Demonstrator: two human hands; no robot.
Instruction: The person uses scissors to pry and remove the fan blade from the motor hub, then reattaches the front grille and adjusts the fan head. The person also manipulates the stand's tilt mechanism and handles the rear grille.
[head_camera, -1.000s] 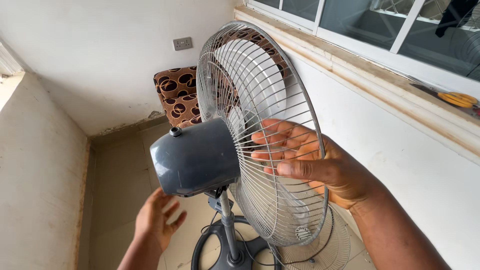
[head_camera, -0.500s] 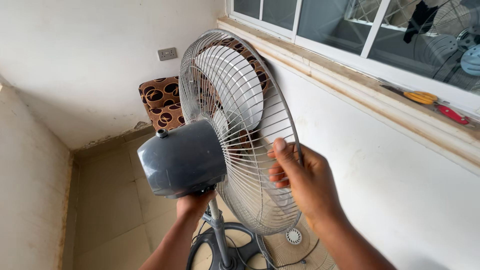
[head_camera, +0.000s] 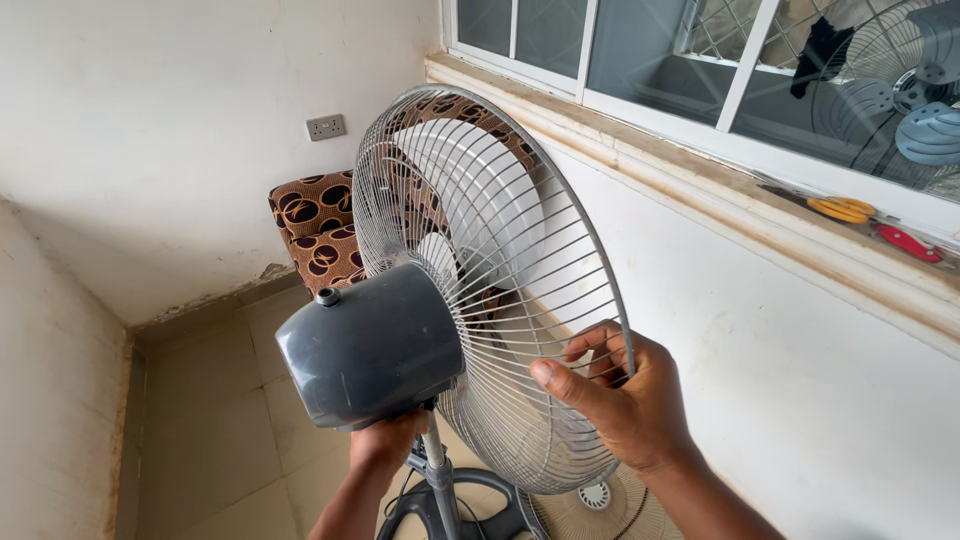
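The wire fan guard (head_camera: 490, 290) stands in the middle of the scene, a round cage tilted a little backward, with its flat face turned to the right, toward the white wall under the window. Its rim runs from the top, near the window sill (head_camera: 700, 190), down to the low right, and there the right hand (head_camera: 620, 400) meets it. This hand is closed on the rim at the lower right edge: the thumb lies on the near side of the wires and the fingers curl around the ring from the far side. So the guard lies up and to the left of this hand. The grey motor housing (head_camera: 370, 345) sticks out from the back of the guard to the left. The left hand (head_camera: 390, 440) is directly under it, closed around the neck at the top of the pole (head_camera: 440, 480). Further out, a patterned brown cushion (head_camera: 315, 230) is behind, and a second loose guard (head_camera: 600, 505) lies on the floor.
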